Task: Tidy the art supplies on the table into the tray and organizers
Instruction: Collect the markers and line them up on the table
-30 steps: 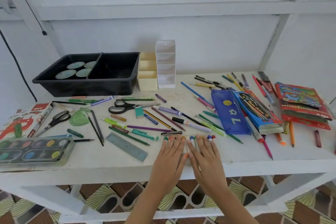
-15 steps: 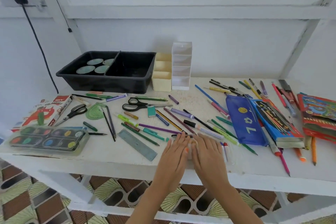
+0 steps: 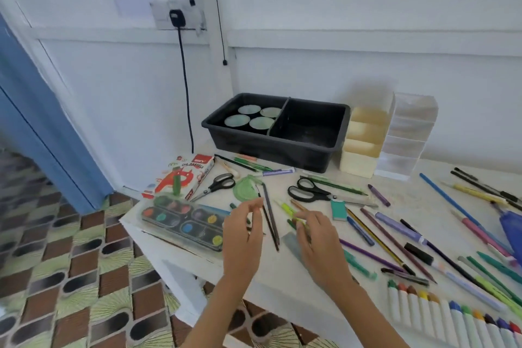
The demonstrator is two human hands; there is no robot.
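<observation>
- Head view: left hand hovered, fingers spread, empty.
- Right hand curled over a green pen; grip unclear.
- Bunching neighbouring ones parallel first would ease lifting.

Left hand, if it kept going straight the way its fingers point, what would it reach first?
Probably the green protractor just beyond the left hand, though the dark pencils lie close beside that line; the hand's height above the table is unclear.

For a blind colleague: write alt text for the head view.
A person's left hand and right hand hover over a white table strewn with pencils, markers and scissors. A black tray and organizers stand at the back.
</observation>
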